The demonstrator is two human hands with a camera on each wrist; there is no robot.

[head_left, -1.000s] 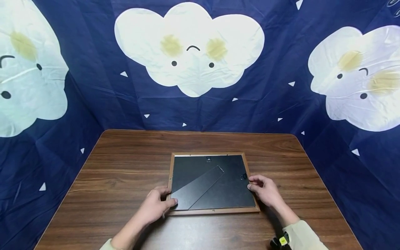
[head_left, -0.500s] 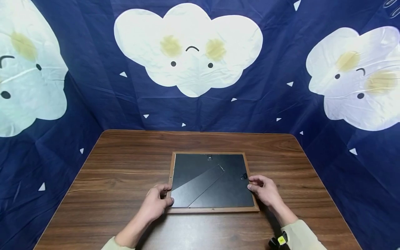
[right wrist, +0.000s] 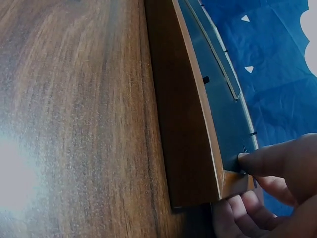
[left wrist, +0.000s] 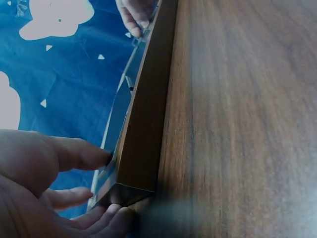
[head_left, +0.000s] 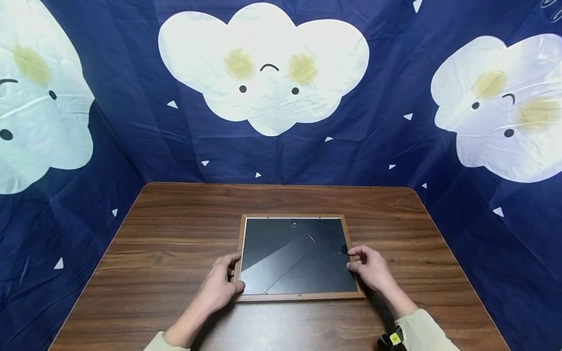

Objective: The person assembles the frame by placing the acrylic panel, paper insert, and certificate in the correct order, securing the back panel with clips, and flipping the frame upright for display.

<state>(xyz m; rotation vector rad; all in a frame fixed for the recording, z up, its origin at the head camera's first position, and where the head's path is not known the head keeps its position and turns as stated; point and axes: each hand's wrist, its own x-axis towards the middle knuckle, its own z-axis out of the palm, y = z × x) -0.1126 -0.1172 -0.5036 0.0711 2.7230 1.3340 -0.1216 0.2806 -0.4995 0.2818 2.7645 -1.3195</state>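
Frame, back up, gripped between left hand and right hand

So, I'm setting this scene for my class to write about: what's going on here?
A person holds a picture frame back side up at the wooden table. The left hand grips its left side near the near corner; the right hand grips the right side. The black backing sits within the frame, with what looks like a stand leg lying flat across it. I can't tell whether the frame is slightly raised.
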